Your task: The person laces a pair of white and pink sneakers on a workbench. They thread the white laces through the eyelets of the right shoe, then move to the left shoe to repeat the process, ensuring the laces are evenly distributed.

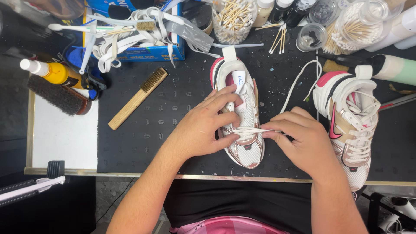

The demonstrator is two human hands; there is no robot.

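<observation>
Head view: looks straight down on a black mat (173,130) covering the desk (65,138).
Left hand (203,125): comes in from the near edge with the forearm angled up and to the right; palm down, it lies over the left side of the middle shoe, fingers (225,102) spread across the tongue area, thumb tip pressed at the lace.
Right hand (305,138): palm down just right of that shoe, fingers curled, thumb and forefinger pinching the lace end.
Lace (253,130): white, flat, drawn taut across the front eyelets between the two hands.
Middle shoe (245,112): white mesh trainer with pink and rose trim, toe toward the near edge, at the middle of the mat, mostly unlaced.
Second shoe (351,117): same pair, fully laced, toward the right edge.
Wooden brush (138,98): lies slanted, left of the hands.
Yellow bottle (56,73): at the far left.
Cotton swabs (232,17): in clear jars along the far edge.
</observation>
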